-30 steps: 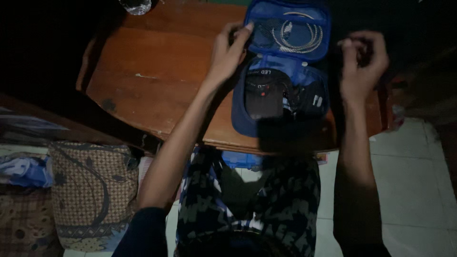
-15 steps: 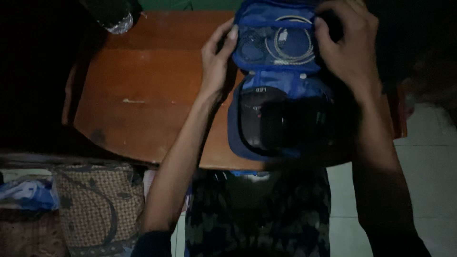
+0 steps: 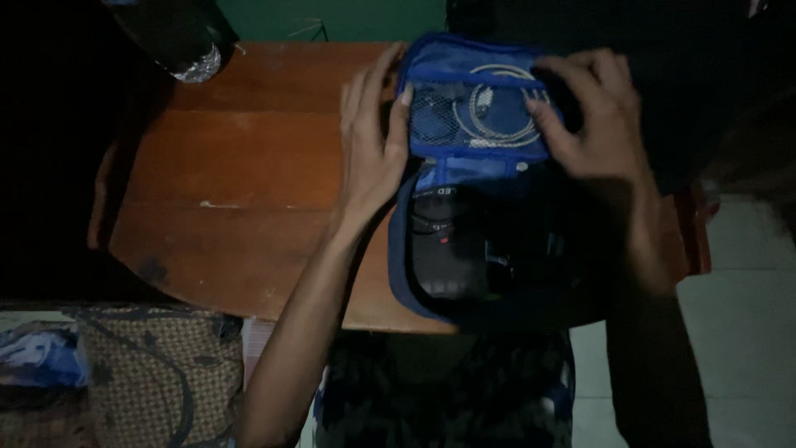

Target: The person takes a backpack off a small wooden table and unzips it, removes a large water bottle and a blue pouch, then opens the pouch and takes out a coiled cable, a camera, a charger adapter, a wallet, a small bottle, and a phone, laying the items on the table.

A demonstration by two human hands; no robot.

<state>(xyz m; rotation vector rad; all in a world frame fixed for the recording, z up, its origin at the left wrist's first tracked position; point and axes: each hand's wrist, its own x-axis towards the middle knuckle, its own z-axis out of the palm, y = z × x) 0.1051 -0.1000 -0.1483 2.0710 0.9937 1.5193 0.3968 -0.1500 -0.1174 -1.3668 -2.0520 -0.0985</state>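
Blue zip pouch [image 3: 464,75] lies open on the wooden table [image 3: 249,166], at its 3 o'clock edge. Left hand [image 3: 371,141] and right hand [image 3: 593,120] grasp the mesh lid with the white cable [image 3: 502,112]. A bottle [image 3: 178,37] stands at 11 o'clock.

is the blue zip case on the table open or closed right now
Open. The blue case lies spread on the table, lid up, showing its mesh pocket with a coiled white cable. Both hands, left and right, hold the lid.
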